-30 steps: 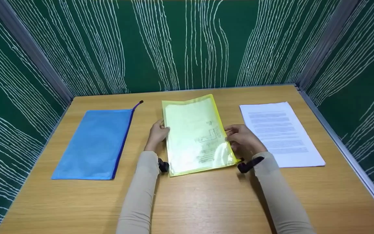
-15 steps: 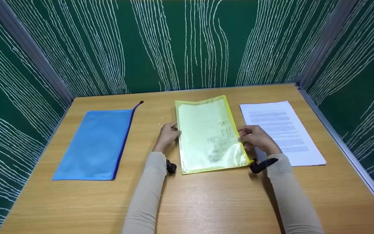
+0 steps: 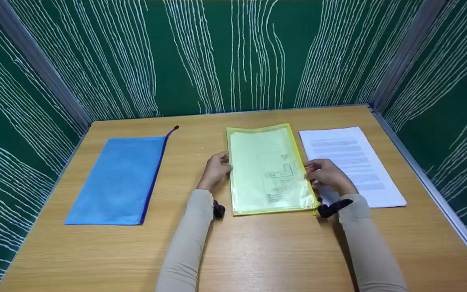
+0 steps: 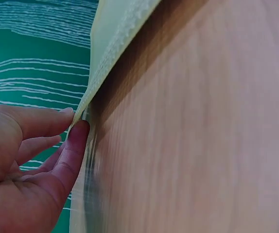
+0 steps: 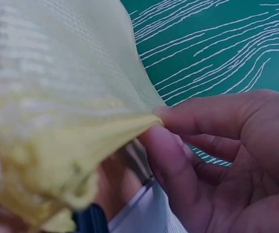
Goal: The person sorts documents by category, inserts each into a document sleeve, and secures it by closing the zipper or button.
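A yellow translucent zip folder (image 3: pixel 264 162) with a printed sheet showing through it lies between both hands in the head view. My left hand (image 3: pixel 216 170) pinches its left edge between thumb and fingers, and the left wrist view shows that edge (image 4: pixel 93 80) lifted above the wood. On the opposite side, my right hand (image 3: pixel 328 175) pinches the yellow zip edge. Up close in the right wrist view, the folder's edge (image 5: pixel 130 124) is drawn to a fold between thumb and forefinger. A small yellow pull hangs at the folder's near right corner.
A blue zip folder (image 3: pixel 116 180) with a dark blue zip lies on the left of the wooden table (image 3: pixel 249 255). To the right sits a stack of printed paper (image 3: pixel 351 162), partly behind the right hand. Green walls (image 3: pixel 193 52) with white lines stand around the table.
Both hands have carried the yellow folder to the right, closer to the paper stack, and it has turned slightly straighter. The blue folder and the paper have stayed in place.
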The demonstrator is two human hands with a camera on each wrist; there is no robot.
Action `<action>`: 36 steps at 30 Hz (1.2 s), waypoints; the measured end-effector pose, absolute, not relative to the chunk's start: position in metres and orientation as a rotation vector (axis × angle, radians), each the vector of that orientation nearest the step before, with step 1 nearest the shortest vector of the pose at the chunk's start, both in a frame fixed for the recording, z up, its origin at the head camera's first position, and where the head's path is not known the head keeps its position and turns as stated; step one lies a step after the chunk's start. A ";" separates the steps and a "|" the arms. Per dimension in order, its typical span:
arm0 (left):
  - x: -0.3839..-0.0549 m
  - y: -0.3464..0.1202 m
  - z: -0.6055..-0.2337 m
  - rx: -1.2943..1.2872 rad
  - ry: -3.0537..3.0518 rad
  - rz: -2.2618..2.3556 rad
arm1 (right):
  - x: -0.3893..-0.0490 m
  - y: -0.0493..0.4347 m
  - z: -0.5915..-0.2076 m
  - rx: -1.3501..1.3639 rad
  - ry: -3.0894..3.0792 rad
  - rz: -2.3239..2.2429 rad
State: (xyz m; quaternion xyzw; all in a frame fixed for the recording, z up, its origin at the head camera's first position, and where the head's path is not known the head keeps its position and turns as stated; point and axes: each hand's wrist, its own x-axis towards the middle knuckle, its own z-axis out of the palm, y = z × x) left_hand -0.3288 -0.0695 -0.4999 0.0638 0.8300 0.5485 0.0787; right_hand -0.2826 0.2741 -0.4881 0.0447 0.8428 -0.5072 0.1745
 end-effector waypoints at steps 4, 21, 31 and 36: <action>-0.329 -0.070 -0.501 0.218 2.504 1.627 | -0.283 0.275 -0.489 0.121 2.392 -1.433; -0.330 -0.079 -0.502 0.248 2.544 1.631 | -0.283 0.276 -0.491 0.097 2.408 -1.385; -0.332 -0.107 -0.493 0.170 2.629 1.584 | -0.282 0.281 -0.489 0.082 2.555 -1.425; -0.332 -0.126 -0.490 0.123 2.683 1.572 | -0.283 0.292 -0.487 0.118 2.743 -1.410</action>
